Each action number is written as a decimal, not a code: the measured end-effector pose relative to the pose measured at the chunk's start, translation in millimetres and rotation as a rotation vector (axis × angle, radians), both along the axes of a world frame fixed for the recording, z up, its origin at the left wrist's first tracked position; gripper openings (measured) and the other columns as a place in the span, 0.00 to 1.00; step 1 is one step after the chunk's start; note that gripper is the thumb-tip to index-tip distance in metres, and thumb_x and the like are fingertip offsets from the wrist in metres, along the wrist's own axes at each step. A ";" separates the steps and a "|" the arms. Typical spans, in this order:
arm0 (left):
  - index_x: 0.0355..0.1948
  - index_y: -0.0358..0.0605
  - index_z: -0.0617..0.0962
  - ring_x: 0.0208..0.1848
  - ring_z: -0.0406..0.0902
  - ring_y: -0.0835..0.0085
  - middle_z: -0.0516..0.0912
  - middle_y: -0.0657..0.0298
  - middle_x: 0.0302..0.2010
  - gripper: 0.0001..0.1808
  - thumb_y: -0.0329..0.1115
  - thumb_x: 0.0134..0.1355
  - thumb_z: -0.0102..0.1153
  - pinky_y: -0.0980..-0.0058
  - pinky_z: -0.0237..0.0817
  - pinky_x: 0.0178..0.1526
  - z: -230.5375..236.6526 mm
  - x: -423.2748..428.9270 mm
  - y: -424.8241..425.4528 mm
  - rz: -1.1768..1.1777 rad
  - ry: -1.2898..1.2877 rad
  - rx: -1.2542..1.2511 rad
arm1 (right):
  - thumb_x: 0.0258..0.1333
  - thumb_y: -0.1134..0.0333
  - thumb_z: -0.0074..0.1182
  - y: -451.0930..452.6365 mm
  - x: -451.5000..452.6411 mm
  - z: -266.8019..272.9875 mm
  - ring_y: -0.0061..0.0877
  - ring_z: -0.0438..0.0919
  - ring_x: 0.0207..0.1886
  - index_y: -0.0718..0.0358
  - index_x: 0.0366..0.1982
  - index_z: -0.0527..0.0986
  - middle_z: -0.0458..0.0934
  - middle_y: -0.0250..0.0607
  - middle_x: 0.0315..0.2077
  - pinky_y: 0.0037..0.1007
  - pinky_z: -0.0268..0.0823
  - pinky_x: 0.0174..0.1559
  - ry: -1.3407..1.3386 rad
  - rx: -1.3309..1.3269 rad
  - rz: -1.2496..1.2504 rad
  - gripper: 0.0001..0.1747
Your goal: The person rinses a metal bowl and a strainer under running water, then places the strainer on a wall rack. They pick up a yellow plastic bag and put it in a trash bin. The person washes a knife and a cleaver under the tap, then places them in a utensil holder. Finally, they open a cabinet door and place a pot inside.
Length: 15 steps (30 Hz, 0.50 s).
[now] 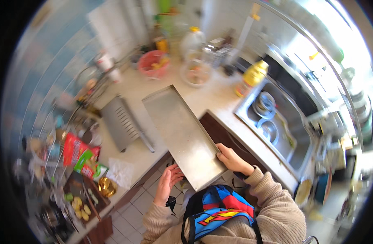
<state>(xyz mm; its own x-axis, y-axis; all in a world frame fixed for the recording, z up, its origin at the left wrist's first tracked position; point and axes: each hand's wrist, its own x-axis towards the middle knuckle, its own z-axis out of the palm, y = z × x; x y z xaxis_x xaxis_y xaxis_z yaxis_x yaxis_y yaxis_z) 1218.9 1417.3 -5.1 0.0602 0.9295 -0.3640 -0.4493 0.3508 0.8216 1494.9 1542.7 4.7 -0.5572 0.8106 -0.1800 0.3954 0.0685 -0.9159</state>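
A long, shallow metal tray [186, 137] slants across the view in front of me, its far end over the countertop and its near end close to my body. My right hand [232, 157] grips its right rim near the close end, thumb on top. On the opposite side, my left hand [169, 183] is held with fingers apart beside the tray's left edge. Whether its fingertips touch the metal I cannot tell. Left of the tray, a bent metal panel with slots [121, 125] rests on the counter.
A steel sink [284, 155] with metal bowls lies right, a yellow bottle [252, 77] at its corner. Behind stand a red basket [153, 65] and a clear jug with a yellow cap [193, 41]. At left are food packets [82, 157], a golden bowl [107, 186] and a cutting board [98, 199].
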 end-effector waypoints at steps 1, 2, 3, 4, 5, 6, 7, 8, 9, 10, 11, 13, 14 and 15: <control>0.61 0.37 0.67 0.54 0.76 0.67 0.78 0.54 0.53 0.27 0.50 0.74 0.37 0.69 0.66 0.57 -1.2 10.8 3.9 -0.071 -0.070 -0.030 | 0.61 0.70 0.42 -25.0 20.2 8.2 0.46 0.79 0.38 0.68 0.50 0.66 0.77 0.56 0.33 0.39 0.68 0.42 -0.001 -0.040 -0.084 0.16; 0.61 0.37 0.66 0.55 0.76 0.66 0.77 0.54 0.55 0.28 0.51 0.73 0.36 0.68 0.66 0.57 -2.2 22.7 7.5 -0.146 -0.146 -0.044 | 0.61 0.71 0.42 -49.5 38.1 13.8 0.43 0.78 0.38 0.67 0.50 0.66 0.77 0.54 0.33 0.37 0.68 0.42 0.027 -0.091 -0.189 0.16; 0.61 0.37 0.66 0.56 0.75 0.66 0.76 0.53 0.56 0.29 0.53 0.73 0.36 0.67 0.66 0.58 -3.8 37.0 13.0 -0.225 -0.215 -0.051 | 0.62 0.71 0.41 -73.3 56.4 18.6 0.40 0.79 0.39 0.66 0.51 0.66 0.78 0.52 0.35 0.35 0.68 0.43 0.006 -0.074 -0.294 0.16; 0.62 0.37 0.65 0.58 0.74 0.64 0.75 0.52 0.57 0.27 0.48 0.72 0.39 0.64 0.64 0.61 -3.8 49.9 18.1 -0.320 -0.293 -0.046 | 0.62 0.71 0.41 -96.4 74.1 22.3 0.38 0.79 0.40 0.66 0.51 0.66 0.78 0.51 0.36 0.34 0.68 0.45 0.026 -0.079 -0.409 0.17; 0.62 0.37 0.65 0.59 0.74 0.63 0.75 0.51 0.58 0.26 0.45 0.71 0.40 0.64 0.63 0.62 -4.0 66.0 22.8 -0.411 -0.270 -0.042 | 0.62 0.71 0.40 -119.2 88.9 24.7 0.36 0.79 0.41 0.66 0.52 0.66 0.78 0.50 0.37 0.33 0.68 0.46 0.043 -0.086 -0.529 0.17; 0.62 0.36 0.65 0.59 0.74 0.62 0.75 0.50 0.58 0.25 0.42 0.71 0.42 0.64 0.62 0.63 -2.6 83.6 26.8 -0.495 -0.244 -0.034 | 0.62 0.72 0.39 -138.4 101.0 24.5 0.33 0.78 0.42 0.67 0.52 0.66 0.78 0.49 0.38 0.31 0.68 0.47 0.042 -0.085 -0.659 0.17; 0.63 0.35 0.64 0.60 0.74 0.61 0.75 0.49 0.58 0.25 0.39 0.70 0.43 0.64 0.61 0.64 -0.8 100.9 31.3 -0.571 -0.198 -0.022 | 0.62 0.71 0.39 -153.8 111.2 21.5 0.33 0.78 0.43 0.68 0.52 0.66 0.78 0.50 0.38 0.31 0.67 0.48 0.050 -0.046 -0.786 0.18; 0.67 0.38 0.60 0.67 0.66 0.61 0.68 0.51 0.65 0.29 0.30 0.66 0.49 0.64 0.57 0.67 -0.6 121.7 40.2 -0.746 -0.212 0.064 | 0.62 0.71 0.39 -163.5 121.1 16.6 0.35 0.78 0.42 0.68 0.52 0.66 0.78 0.52 0.37 0.32 0.68 0.47 0.026 -0.001 -0.897 0.18; 0.68 0.39 0.57 0.69 0.62 0.62 0.64 0.52 0.67 0.32 0.27 0.65 0.50 0.64 0.55 0.68 0.8 143.2 44.1 -0.813 -0.226 0.065 | 0.61 0.71 0.39 -168.8 131.1 8.8 0.36 0.78 0.41 0.69 0.51 0.66 0.78 0.53 0.36 0.33 0.68 0.46 0.008 0.043 -0.998 0.17; 0.70 0.41 0.55 0.70 0.59 0.63 0.61 0.54 0.68 0.35 0.25 0.63 0.51 0.64 0.53 0.69 1.5 170.3 44.9 -0.878 -0.222 0.064 | 0.61 0.71 0.39 -169.7 142.2 -0.8 0.37 0.78 0.40 0.70 0.50 0.66 0.77 0.54 0.35 0.34 0.68 0.44 -0.007 0.067 -1.100 0.17; 0.71 0.43 0.52 0.72 0.56 0.64 0.58 0.55 0.70 0.38 0.23 0.62 0.53 0.64 0.51 0.70 2.0 198.1 44.6 -0.924 -0.229 0.073 | 0.61 0.71 0.39 -167.6 153.4 -11.9 0.39 0.78 0.39 0.70 0.49 0.66 0.77 0.55 0.34 0.35 0.68 0.43 -0.021 0.087 -1.193 0.17; 0.72 0.47 0.48 0.72 0.54 0.66 0.58 0.57 0.69 0.42 0.20 0.61 0.53 0.61 0.49 0.70 -1.1 264.9 50.0 -0.855 -0.322 0.017 | 0.59 0.70 0.38 -154.7 178.9 -33.6 0.47 0.77 0.36 0.71 0.45 0.66 0.76 0.59 0.32 0.41 0.67 0.41 0.006 0.089 -1.363 0.15; 0.70 0.47 0.53 0.69 0.59 0.67 0.62 0.58 0.66 0.38 0.21 0.62 0.54 0.63 0.53 0.68 -4.5 300.9 52.4 -0.810 -0.279 0.011 | 0.59 0.70 0.38 -146.9 193.5 -44.1 0.49 0.76 0.37 0.72 0.44 0.66 0.76 0.61 0.32 0.42 0.67 0.42 0.021 0.071 -1.410 0.14; 0.68 0.46 0.57 0.66 0.63 0.69 0.66 0.60 0.63 0.35 0.22 0.62 0.54 0.64 0.58 0.66 -9.1 335.5 56.5 -0.752 -0.261 0.022 | 0.59 0.70 0.38 -138.3 209.1 -53.5 0.52 0.76 0.38 0.72 0.43 0.66 0.76 0.63 0.33 0.44 0.66 0.43 0.056 0.056 -1.459 0.14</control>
<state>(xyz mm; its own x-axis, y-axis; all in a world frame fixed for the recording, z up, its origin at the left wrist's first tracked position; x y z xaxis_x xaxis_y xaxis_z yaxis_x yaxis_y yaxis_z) 1554.4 1473.8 -14.2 0.7549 0.6127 -0.2341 -0.2772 0.6215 0.7328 1704.0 1404.4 -48.8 0.7432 0.6550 -0.1364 0.1078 -0.3185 -0.9418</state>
